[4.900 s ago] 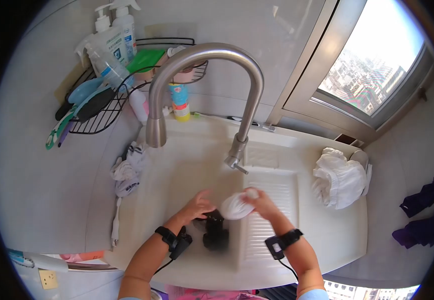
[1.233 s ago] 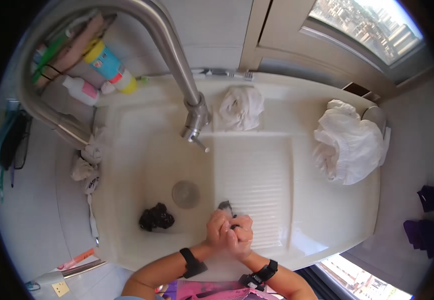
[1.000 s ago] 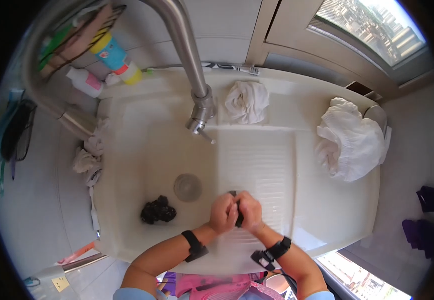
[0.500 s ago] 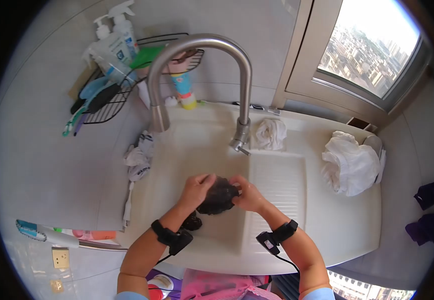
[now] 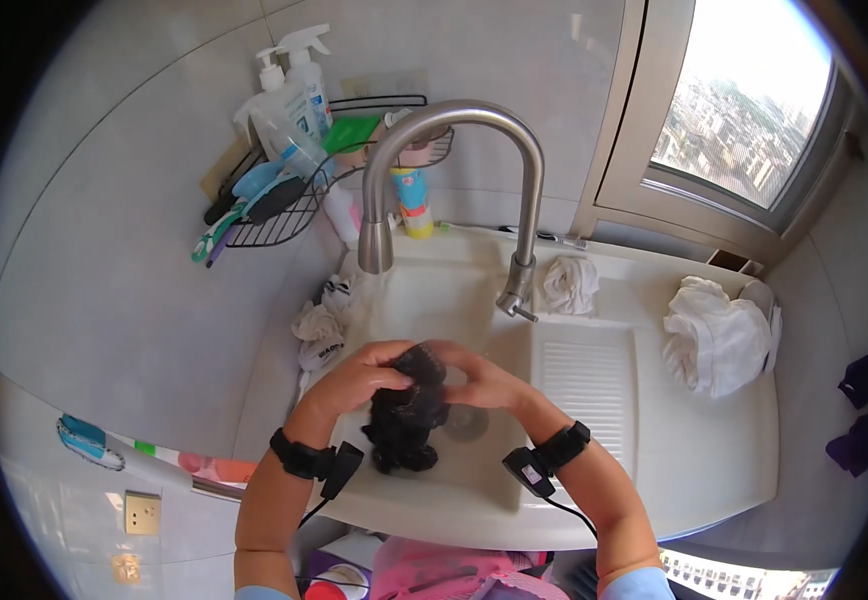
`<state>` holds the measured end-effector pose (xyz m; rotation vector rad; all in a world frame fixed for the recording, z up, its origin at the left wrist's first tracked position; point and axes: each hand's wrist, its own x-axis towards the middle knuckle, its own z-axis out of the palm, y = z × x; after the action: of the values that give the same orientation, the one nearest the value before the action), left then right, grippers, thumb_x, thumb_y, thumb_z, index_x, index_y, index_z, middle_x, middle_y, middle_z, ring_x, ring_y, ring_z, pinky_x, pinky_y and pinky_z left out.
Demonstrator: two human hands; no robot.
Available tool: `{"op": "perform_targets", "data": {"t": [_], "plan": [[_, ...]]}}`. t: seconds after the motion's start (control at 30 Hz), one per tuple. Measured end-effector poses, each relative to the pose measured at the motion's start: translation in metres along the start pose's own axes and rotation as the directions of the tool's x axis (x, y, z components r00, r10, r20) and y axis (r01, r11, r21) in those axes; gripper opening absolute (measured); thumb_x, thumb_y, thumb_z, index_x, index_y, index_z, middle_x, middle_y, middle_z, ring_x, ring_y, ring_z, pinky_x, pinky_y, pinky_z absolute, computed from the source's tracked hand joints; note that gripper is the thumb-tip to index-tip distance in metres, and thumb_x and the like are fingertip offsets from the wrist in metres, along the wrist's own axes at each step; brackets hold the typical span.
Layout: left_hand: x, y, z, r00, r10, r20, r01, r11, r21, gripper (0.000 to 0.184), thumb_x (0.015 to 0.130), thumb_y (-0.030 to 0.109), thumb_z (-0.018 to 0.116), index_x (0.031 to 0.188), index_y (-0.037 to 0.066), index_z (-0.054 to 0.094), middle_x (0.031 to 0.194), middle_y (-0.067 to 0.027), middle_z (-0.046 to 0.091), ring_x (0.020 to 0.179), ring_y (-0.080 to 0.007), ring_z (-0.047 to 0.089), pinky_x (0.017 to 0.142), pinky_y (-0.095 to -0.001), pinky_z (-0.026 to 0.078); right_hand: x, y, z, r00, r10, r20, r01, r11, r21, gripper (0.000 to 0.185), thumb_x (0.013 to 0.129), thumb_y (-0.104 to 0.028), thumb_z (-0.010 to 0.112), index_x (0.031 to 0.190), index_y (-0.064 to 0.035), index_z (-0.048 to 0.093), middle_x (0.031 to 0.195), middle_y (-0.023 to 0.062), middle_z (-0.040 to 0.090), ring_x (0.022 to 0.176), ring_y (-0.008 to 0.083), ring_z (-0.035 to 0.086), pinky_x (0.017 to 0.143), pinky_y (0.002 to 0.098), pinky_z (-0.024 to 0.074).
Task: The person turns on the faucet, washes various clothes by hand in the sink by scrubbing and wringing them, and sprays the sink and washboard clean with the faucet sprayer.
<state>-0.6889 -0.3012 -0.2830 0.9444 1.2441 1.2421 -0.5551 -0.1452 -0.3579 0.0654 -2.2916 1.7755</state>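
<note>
A wet black cloth (image 5: 409, 405) is bunched over the sink basin (image 5: 434, 300); its upper part looks thin, and the lower part hangs in a dark clump. Its exact kind cannot be made out. My left hand (image 5: 359, 380) is closed on its upper left side, thumb across the front. From the right, my right hand (image 5: 486, 382) grips the cloth's upper edge, its fingertips slightly blurred and partly behind the fabric. Both wrists wear black straps with small devices. Beneath my right hand shows the round drain (image 5: 466, 423).
A tall curved faucet (image 5: 454, 110) rises behind the basin. White cloths (image 5: 571, 285) and a larger white bundle (image 5: 716, 335) lie on the right. Crumpled socks (image 5: 322, 325) sit at the left rim. A wire rack (image 5: 279, 222) holds bottles and brushes. A ribbed washboard (image 5: 584, 390) adjoins the basin.
The black cloth is lifted and stretched taller between my hands, where it was a flat bunch before. My left hand has shifted left. The camera view has moved slightly.
</note>
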Motion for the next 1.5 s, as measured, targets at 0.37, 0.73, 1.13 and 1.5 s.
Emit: {"op": "perform_targets", "data": {"t": [0.37,0.73,1.13,1.5], "plan": [[0.01,-0.166,-0.044,0.747,0.463,-0.477,0.082,0.647,0.758,0.029,0.07,0.003,0.056,0.099,0.004,0.055,0.093,-0.0082,0.059,0.082,-0.0221,0.056,0.073,-0.0299,0.043,0.022,-0.104,0.004,0.945,0.314,0.094,-0.25,0.504,0.826,0.018,0.082,-0.01,0.052,0.099,-0.0025,0.053,0.091,0.0064,0.06,0.083,0.0157,0.059,0.074,0.0286,0.0469],[0.021,-0.102,0.004,0.982,-0.087,-0.17,-0.139,0.287,-0.948,0.041,0.086,0.028,0.043,0.114,-0.002,0.047,0.113,-0.0156,0.054,0.105,-0.031,0.05,0.094,-0.0427,0.036,-0.023,-0.073,-0.06,0.963,0.265,-0.052,-0.054,0.377,0.925,0.041,0.088,-0.036,0.045,0.113,-0.0039,0.05,0.109,0.009,0.057,0.1,0.0215,0.054,0.09,0.0377,0.0401],[-0.004,-0.005,0.022,0.833,-0.494,0.249,0.136,0.619,0.773,0.038,0.084,0.028,0.048,0.112,0.002,0.05,0.102,-0.0162,0.059,0.092,-0.0274,0.057,0.08,-0.0344,0.043,-0.059,0.007,-0.089,0.889,0.327,-0.321,-0.099,0.82,0.563,0.027,0.082,-0.028,0.057,0.089,-0.0022,0.059,0.089,0.0081,0.063,0.078,0.0191,0.06,0.068,0.0324,0.0473],[-0.021,-0.076,0.003,0.899,-0.438,0.027,-0.125,-0.196,0.973,0.034,0.067,0.017,0.055,0.1,0.012,0.063,0.097,-0.0169,0.06,0.095,-0.0271,0.056,0.082,-0.042,0.04,-0.087,-0.026,-0.067,0.877,0.419,0.236,0.253,0.014,-0.967,0.009,0.063,-0.013,0.058,0.068,-0.0098,0.064,0.075,0.0034,0.058,0.083,0.0191,0.051,0.079,0.03,0.0347]]}}
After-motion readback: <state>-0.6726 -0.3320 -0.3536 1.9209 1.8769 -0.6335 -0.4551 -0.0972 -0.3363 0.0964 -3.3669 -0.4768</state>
